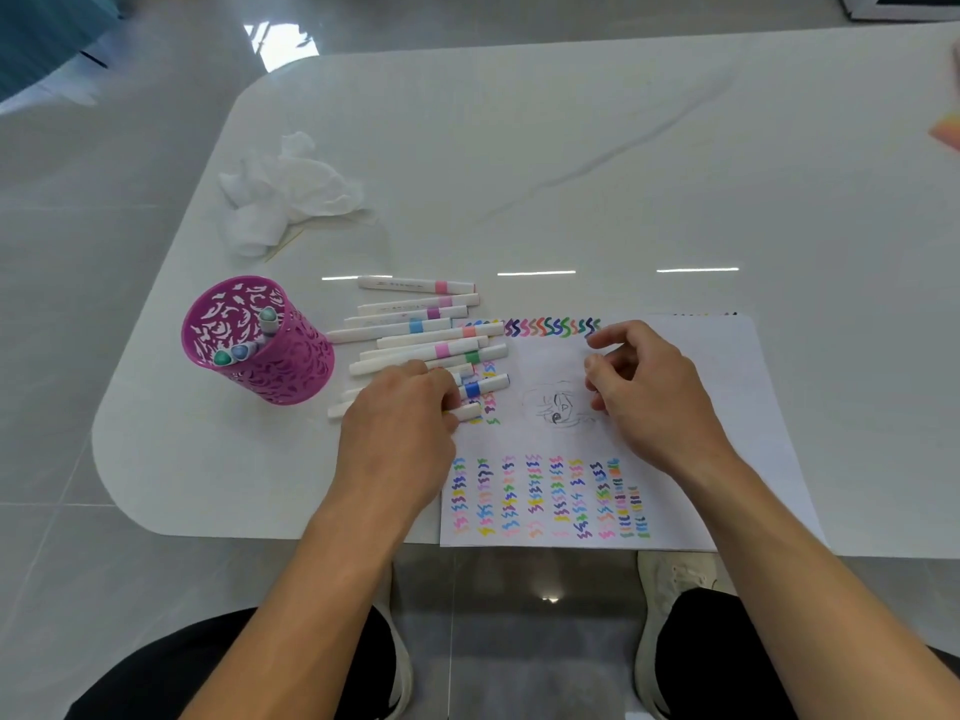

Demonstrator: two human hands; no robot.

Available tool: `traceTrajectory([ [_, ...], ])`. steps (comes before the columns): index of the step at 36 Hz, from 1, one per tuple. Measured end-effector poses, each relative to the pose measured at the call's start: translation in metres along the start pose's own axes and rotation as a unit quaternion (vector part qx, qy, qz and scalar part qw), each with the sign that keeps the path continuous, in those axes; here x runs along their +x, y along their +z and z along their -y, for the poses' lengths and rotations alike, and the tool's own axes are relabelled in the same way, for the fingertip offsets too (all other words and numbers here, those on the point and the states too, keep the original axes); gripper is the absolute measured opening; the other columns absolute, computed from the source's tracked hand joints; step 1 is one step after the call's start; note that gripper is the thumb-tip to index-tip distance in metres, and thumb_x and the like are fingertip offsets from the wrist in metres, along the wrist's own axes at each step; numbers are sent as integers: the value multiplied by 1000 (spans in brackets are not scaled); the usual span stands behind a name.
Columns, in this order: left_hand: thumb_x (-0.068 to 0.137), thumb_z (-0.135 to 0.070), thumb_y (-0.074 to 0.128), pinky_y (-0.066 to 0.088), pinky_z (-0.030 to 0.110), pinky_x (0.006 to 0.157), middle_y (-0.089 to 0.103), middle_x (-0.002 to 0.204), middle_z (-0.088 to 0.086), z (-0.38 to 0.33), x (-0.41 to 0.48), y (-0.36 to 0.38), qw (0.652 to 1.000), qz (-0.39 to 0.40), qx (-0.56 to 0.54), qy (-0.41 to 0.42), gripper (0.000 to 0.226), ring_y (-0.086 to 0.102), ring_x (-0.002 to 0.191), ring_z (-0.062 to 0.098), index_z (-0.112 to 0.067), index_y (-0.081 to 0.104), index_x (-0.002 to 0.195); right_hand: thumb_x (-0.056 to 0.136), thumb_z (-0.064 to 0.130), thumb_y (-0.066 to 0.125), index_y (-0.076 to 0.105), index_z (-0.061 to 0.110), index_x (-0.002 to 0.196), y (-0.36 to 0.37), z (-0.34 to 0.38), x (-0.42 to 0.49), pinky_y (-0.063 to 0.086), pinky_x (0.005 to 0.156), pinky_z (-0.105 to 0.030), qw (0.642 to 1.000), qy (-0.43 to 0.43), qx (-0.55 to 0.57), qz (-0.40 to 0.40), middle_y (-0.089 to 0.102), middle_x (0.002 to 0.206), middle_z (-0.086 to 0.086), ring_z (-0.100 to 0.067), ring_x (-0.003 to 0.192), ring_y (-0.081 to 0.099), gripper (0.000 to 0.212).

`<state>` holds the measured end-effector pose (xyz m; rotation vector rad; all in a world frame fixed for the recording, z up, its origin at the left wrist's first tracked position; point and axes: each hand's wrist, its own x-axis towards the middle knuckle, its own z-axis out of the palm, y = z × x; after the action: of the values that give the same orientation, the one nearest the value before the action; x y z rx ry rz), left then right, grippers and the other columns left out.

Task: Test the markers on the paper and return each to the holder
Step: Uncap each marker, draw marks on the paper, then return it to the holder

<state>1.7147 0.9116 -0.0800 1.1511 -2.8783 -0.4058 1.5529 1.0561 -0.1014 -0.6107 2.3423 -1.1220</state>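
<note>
A magenta cut-out holder (270, 366) stands on the table's left side with three markers (240, 351) standing in it. Several white markers with coloured bands (426, 335) lie in a row between the holder and the paper's left edge. The white paper (691, 449) carries rows of coloured squiggles and a small pencil sketch. My left hand (400, 423) rests on the nearest markers of the row, fingers closed round a white marker (469, 411) whose end sticks out to the right. Over the middle of the paper, my right hand (644, 392) holds nothing, its fingers loosely curled and apart.
Crumpled white tissue (285, 189) lies on the far left of the white table (571, 148), with a thin stick beside it. An orange-pink object (948, 129) shows at the right edge. My knees and white shoes (670, 579) are below the table's near edge.
</note>
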Motion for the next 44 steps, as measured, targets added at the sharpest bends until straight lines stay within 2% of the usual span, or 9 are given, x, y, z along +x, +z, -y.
traceTrajectory([
  [4, 91, -22, 71, 41, 22, 76, 56, 95, -12, -5, 4, -1, 997, 0, -80, 5, 10, 51, 87, 9, -26, 66, 99, 104, 24, 58, 63, 25, 117, -3, 1, -2, 58, 71, -27, 1000, -5, 15, -5, 71, 87, 7, -7, 72, 70, 14],
  [9, 93, -19, 68, 36, 3, 70, 54, 92, -17, -15, 9, -8, 978, -3, -208, 21, 16, 50, 88, -5, -32, 58, 91, 103, 22, 60, 66, 28, 108, -5, 4, -5, 56, 67, -22, 999, -32, 40, -2, 72, 82, 8, -2, 67, 69, 10],
  [15, 97, -20, 62, 44, 15, 71, 63, 92, -17, -36, 11, -11, 939, -8, -339, 51, 14, 58, 88, 1, -33, 58, 100, 99, 24, 67, 71, 31, 107, -11, 13, -12, 60, 79, -30, 992, -92, 68, 56, 73, 90, 9, -7, 84, 72, 12],
  [20, 99, -16, 58, 44, 12, 76, 62, 99, -11, -52, 11, -12, 908, 0, -409, 94, 47, 60, 97, 7, -48, 54, 133, 97, 32, 71, 66, 30, 121, -16, 16, -15, 59, 94, -29, 980, -128, 97, 121, 76, 107, 12, -4, 105, 72, 24],
  [23, 101, -14, 55, 50, 14, 78, 66, 103, -11, -58, 11, -10, 890, 8, -447, 91, 45, 64, 101, 6, -47, 58, 131, 94, 44, 71, 59, 28, 132, -20, 15, -15, 56, 102, -29, 978, -130, 89, 139, 75, 116, 11, -3, 111, 70, 43],
  [27, 99, -16, 60, 52, 16, 76, 70, 94, -9, -61, 13, -7, 873, 1, -483, 69, 32, 68, 92, 8, -39, 64, 122, 87, 51, 71, 58, 36, 129, -26, 12, -13, 54, 92, -14, 981, -137, 67, 120, 76, 101, 16, 3, 100, 71, 46],
  [33, 98, -25, 61, 53, 12, 75, 71, 94, -16, -65, 12, 4, 912, -6, -408, 48, 22, 67, 90, 0, -39, 65, 115, 95, 39, 72, 64, 32, 126, -33, 4, -11, 56, 85, -16, 986, -143, -29, 84, 70, 91, 15, -3, 88, 69, 33],
  [38, 96, -32, 63, 43, 7, 67, 66, 90, -19, -67, 10, 13, 949, 5, -312, 50, 11, 62, 87, -3, -37, 63, 106, 98, 34, 68, 73, 23, 112, -38, -3, -8, 55, 87, -37, 978, -168, -105, 65, 63, 96, 7, -13, 93, 62, 18],
  [44, 102, -35, 52, 36, 16, 76, 61, 100, -18, -65, 10, 18, 979, 33, -155, 125, 19, 55, 91, 4, -36, 62, 117, 101, 39, 61, 70, 26, 107, -41, -9, -6, 53, 76, -31, 965, -165, -182, 94, 64, 95, 10, -10, 85, 60, 17],
])
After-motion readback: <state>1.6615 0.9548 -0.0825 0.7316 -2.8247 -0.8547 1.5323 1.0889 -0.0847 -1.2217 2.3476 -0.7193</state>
